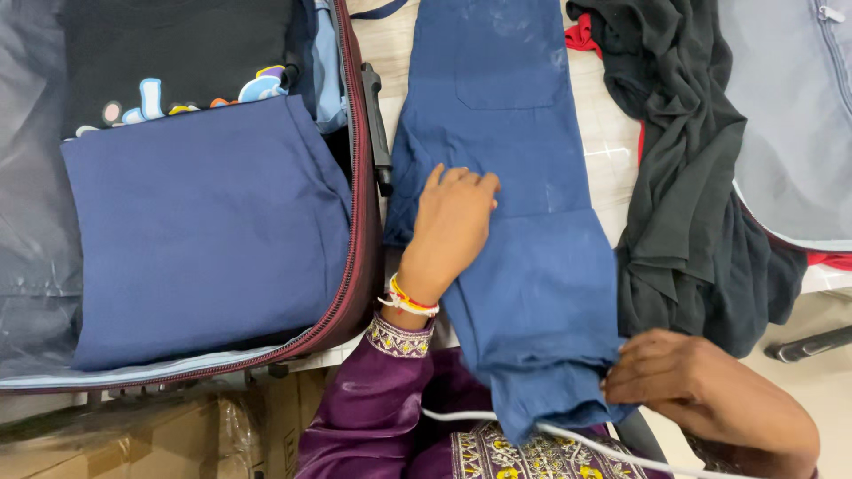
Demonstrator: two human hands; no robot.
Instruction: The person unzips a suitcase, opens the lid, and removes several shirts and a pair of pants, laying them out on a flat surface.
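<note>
Blue trousers (515,133) lie lengthwise on the pale table, legs folded toward me. My left hand (453,232) rests flat on the trousers near their left edge, fingers together and pointing away. My right hand (701,390) pinches the trouser hem at the lower right, close to my body. An open suitcase (359,248) sits to the left; inside it lie a folded navy garment (204,231) and a black shirt with coloured print (169,53).
A heap of black cloth (692,186) with a bit of red lies right of the trousers. A grey bag (790,115) covers the far right. A cardboard box (177,439) stands below the suitcase. A white cable (586,443) crosses my lap.
</note>
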